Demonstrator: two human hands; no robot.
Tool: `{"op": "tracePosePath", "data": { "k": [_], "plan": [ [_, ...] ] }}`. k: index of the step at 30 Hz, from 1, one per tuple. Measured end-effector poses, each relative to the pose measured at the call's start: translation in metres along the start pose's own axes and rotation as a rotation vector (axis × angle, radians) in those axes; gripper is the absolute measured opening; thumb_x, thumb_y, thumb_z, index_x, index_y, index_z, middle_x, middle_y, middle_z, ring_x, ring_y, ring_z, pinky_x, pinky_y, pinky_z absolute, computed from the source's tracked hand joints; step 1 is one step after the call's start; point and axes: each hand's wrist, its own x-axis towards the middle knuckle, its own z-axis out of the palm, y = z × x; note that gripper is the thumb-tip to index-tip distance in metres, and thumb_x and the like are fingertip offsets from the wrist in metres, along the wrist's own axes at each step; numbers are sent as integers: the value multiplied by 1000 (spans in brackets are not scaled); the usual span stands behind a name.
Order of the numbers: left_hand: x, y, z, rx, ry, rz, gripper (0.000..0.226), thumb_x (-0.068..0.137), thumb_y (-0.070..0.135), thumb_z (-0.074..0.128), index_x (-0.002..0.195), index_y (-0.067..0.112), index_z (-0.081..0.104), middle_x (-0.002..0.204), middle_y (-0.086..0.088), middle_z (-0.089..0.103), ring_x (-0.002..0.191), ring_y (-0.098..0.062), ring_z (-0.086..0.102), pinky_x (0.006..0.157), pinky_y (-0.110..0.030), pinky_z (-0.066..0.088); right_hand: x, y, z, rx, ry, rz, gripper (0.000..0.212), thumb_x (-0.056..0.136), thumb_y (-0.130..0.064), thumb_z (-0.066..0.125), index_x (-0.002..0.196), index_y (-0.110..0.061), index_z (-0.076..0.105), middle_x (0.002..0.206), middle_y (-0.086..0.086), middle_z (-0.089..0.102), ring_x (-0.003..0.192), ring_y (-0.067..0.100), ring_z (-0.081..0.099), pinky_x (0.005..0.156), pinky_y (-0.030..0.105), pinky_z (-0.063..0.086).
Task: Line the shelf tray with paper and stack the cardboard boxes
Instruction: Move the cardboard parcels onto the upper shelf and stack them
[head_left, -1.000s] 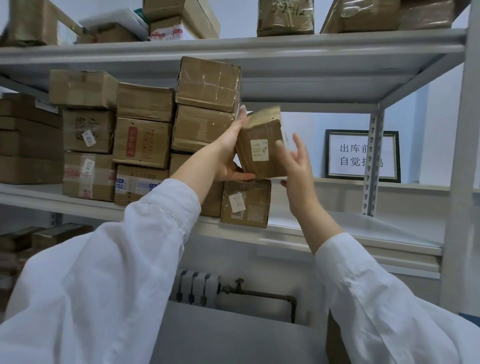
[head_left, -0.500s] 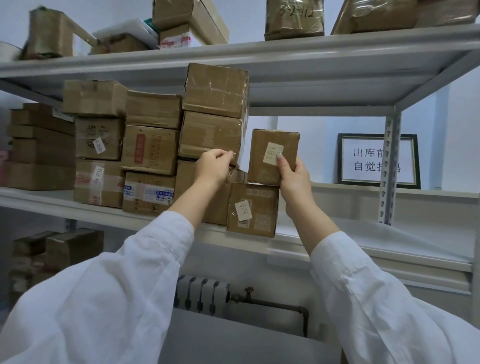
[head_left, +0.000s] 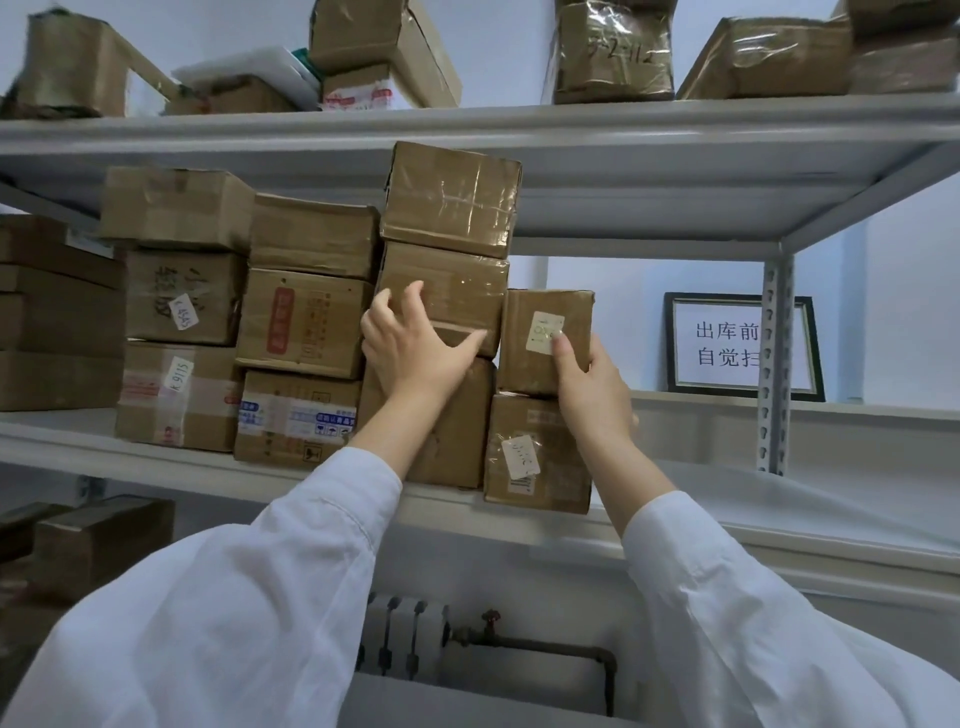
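A small brown cardboard box (head_left: 540, 317) with a white label stands on a lower labelled box (head_left: 524, 483) on the middle shelf tray (head_left: 753, 545). My right hand (head_left: 589, 387) presses its fingers against the small box's front, at its lower right corner. To the left rises a stack of three taped boxes. My left hand (head_left: 415, 348) rests with spread fingers on that stack's middle box (head_left: 467, 291), under the top box (head_left: 452, 200). White paper (head_left: 831, 493) lies on the tray to the right of the boxes.
More cardboard boxes (head_left: 306, 322) fill the shelf's left side, and others sit on the upper shelf (head_left: 623, 130). A framed sign (head_left: 727, 348) leans behind a perforated upright post (head_left: 774, 364). A radiator and pipe (head_left: 405, 639) are below. Boxes (head_left: 98, 545) also sit lower left.
The small box went from tilted in both hands to upright on the lower box. My left hand let go of it and moved onto the neighbouring stack.
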Motion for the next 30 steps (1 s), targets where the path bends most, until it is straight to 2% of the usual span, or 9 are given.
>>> {"op": "tracePosePath", "data": {
  "k": [3,6,8,10,13,15,20,24,30],
  "plan": [
    [5,-3,5,31,-65,-37,105,68,64,65,147,24,9,155,-19,-3,143,-36,0,115,-48,5,1,2,1,-120,13,31,72,90,-68,28,147,-25,22,144,4,45,134,32,37,110,54,20],
    [9,-7,9,91,-118,-48,122,63,69,66,148,24,-9,153,-24,-16,143,-38,-11,113,-54,-7,2,4,4,-77,17,11,65,88,-68,30,140,-29,35,136,1,52,127,30,46,105,51,32],
    [12,-10,10,115,-152,-45,131,60,72,66,147,23,-17,152,-26,-21,143,-39,-15,111,-57,-9,4,6,5,45,33,-1,58,90,-63,35,136,-28,41,129,-1,56,120,25,51,95,39,40],
    [13,-13,11,123,-171,-25,135,56,76,65,146,23,-21,151,-27,-24,142,-39,-17,111,-59,-8,2,6,6,121,81,-38,49,94,-56,38,131,-25,46,119,-5,58,113,20,53,86,32,39],
    [13,-14,14,136,-151,23,137,55,78,64,145,23,-24,149,-28,-26,142,-39,-18,110,-60,-7,1,7,9,139,142,-79,41,97,-50,38,126,-25,51,113,-7,60,103,15,53,86,30,38],
    [13,-13,16,139,-138,41,136,56,78,63,144,24,-25,149,-27,-28,142,-40,-16,110,-60,-6,0,8,9,132,166,-85,40,97,-50,37,126,-26,51,116,-8,61,102,14,52,87,30,39],
    [13,-12,20,132,-99,69,129,60,73,65,146,27,-20,150,-24,-27,142,-42,-7,113,-56,-1,-3,8,8,83,182,-123,40,97,-50,38,126,-26,51,103,-14,55,95,10,49,82,28,37],
    [11,-11,22,107,-85,85,124,61,67,66,147,29,-16,151,-23,-25,140,-46,-8,113,-56,0,-4,8,9,25,187,-122,42,95,-55,37,126,-30,49,115,-10,62,104,17,55,91,38,45],
    [16,-18,15,90,-88,74,120,63,68,63,148,28,-11,152,-22,-22,140,-47,-8,113,-58,1,-2,7,9,-24,165,-104,46,92,-61,35,129,-36,46,121,-8,61,112,21,55,96,43,44]
  ]
}}
